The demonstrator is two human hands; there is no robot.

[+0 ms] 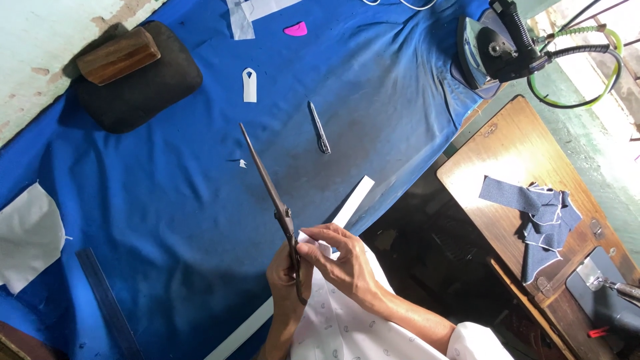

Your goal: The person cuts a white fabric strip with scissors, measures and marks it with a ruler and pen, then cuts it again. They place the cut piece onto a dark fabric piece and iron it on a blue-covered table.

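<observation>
The left hand [285,283] has its grip closed around the handles of a pair of long dark scissors [270,193], whose shut blades point up and away from the grip across the blue cloth. The right hand [340,260] sits just beside it, fingers pinched shut on the near end of a narrow white fabric strip [350,203] — the strip touches the scissors close to their pivot and runs off diagonally away from the grip to the right.

Under both wrists lies a white patterned garment [340,330]. Beyond the scissor tips, well apart from the grip, rest a dark pen [319,127], a small white pointed cut piece [249,85] and a pink chalk wedge [296,29]. Farther left of the grip sits a dark padded block [143,83] with a wooden piece [119,55] on top; nearer left lie a white fabric piece [27,237] and a dark ruler [107,300].

All of this lies on the blue-covered tabletop [167,200]. Far to the upper right stands 1 iron [487,50], and to the right of the grip a wooden sewing-machine table [513,153] carries denim scraps [540,217].
</observation>
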